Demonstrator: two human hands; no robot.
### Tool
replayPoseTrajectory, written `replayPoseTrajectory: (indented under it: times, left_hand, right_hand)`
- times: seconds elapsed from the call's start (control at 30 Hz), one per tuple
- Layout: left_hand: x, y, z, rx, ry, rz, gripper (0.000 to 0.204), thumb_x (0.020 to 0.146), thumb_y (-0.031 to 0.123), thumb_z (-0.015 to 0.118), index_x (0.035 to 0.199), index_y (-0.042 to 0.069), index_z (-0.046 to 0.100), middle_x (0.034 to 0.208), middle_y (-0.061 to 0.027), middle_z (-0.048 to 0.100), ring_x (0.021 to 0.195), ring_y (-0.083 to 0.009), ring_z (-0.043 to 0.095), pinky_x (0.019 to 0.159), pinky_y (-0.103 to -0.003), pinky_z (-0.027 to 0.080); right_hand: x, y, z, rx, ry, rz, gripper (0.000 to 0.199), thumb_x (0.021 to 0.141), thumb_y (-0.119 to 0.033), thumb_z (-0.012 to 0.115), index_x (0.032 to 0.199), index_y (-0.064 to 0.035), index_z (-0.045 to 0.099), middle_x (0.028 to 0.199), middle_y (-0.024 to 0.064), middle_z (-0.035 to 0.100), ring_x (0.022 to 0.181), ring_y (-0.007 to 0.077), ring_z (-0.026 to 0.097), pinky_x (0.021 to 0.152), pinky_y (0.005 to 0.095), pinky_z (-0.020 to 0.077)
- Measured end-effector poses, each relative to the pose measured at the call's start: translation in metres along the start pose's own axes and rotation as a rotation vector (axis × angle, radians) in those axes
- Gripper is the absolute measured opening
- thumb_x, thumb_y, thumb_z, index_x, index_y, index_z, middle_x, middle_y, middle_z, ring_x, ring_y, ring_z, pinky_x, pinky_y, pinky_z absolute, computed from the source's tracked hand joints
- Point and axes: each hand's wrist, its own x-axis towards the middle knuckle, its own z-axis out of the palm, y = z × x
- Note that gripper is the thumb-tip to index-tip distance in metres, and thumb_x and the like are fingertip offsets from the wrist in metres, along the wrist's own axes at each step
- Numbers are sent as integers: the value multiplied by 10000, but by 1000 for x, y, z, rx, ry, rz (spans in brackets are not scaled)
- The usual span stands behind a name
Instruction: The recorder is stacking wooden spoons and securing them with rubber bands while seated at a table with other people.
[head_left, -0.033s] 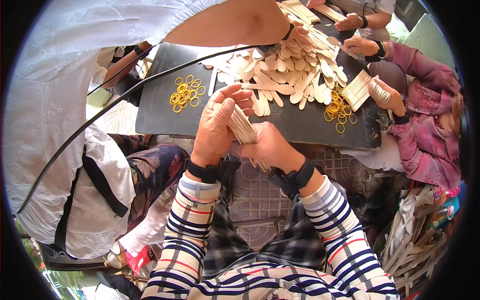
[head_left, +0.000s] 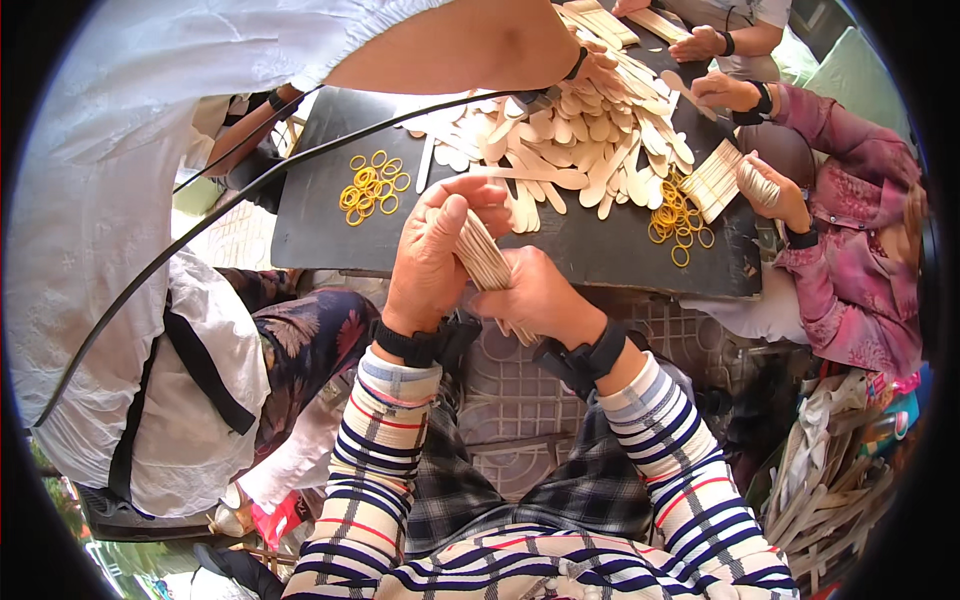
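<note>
Over my lap, just in front of the table edge, I hold a stack of flat wooden spoons point(head_left: 482, 252) aslant, on edge and side by side. My right hand point(head_left: 545, 293) is wrapped round the lower part, and a few ends stick out below it. My left hand point(head_left: 425, 245) cups the upper end, thumb along the near side and fingers curled over the top; its contact points are partly hidden. Just beyond my fingers lies a big heap of loose wooden spoons point(head_left: 590, 140).
Yellow rubber bands point(head_left: 372, 188) lie left on the dark table point(head_left: 325, 225), and more rubber bands point(head_left: 678, 222) lie right, beside a flat spoon bundle point(head_left: 715, 180). A co-worker's arm point(head_left: 450, 45) reaches across; a black cable point(head_left: 200, 215) hangs left. Scrap sticks point(head_left: 820, 500) pile up lower right.
My left fingers have curled in a little over the top of the stack. The spoon in the right-hand co-worker's hand has shifted slightly.
</note>
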Motion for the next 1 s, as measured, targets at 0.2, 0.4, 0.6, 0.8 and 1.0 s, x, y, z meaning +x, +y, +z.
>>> replayPoseTrajectory:
  times: [0.2, 0.4, 0.6, 0.8, 1.0]
  left_hand:
    - [-5, -2, -3, -94, -63, -27, 364, 912, 329, 592, 1035, -12, 560, 925, -120, 627, 805, -202, 635, 773, -350, 541]
    - [-5, -3, -5, -216, -157, -44, 269, 856, 211, 669, 977, -10, 575, 874, -122, 626, 767, -215, 635, 693, -356, 557]
    - [-5, -14, -6, -113, -19, -114, 169, 853, 142, 663, 955, 30, 590, 830, -104, 631, 739, -216, 630, 680, -362, 551]
    - [-7, -15, -2, 91, 73, -78, 174, 863, 113, 645, 992, 22, 571, 855, -108, 635, 766, -208, 644, 708, -363, 554]
    - [-2, -6, 2, -12, -138, -84, 335, 751, -7, 726, 1030, 14, 541, 951, -97, 641, 850, -165, 641, 762, -310, 546]
  right_hand:
    - [0, 5, 4, -176, 44, -7, 222, 652, -148, 646, 831, -17, 650, 700, 159, 642, 666, 268, 638, 652, 344, 491]
    - [-4, 2, 10, -156, 58, -38, 241, 681, -168, 636, 844, 9, 636, 705, 206, 631, 646, 312, 630, 643, 351, 499]
    - [-3, 13, 6, 24, -37, 144, 174, 729, -103, 638, 850, 4, 572, 628, 31, 579, 495, 103, 551, 450, 237, 433]
    - [-4, 9, 10, -7, 45, 107, 140, 744, -108, 662, 822, -11, 599, 617, 13, 575, 483, 89, 540, 433, 226, 426]
    - [-5, 5, -8, -14, -3, 201, 125, 718, -86, 659, 786, 0, 599, 594, 11, 563, 457, 81, 523, 418, 220, 404]
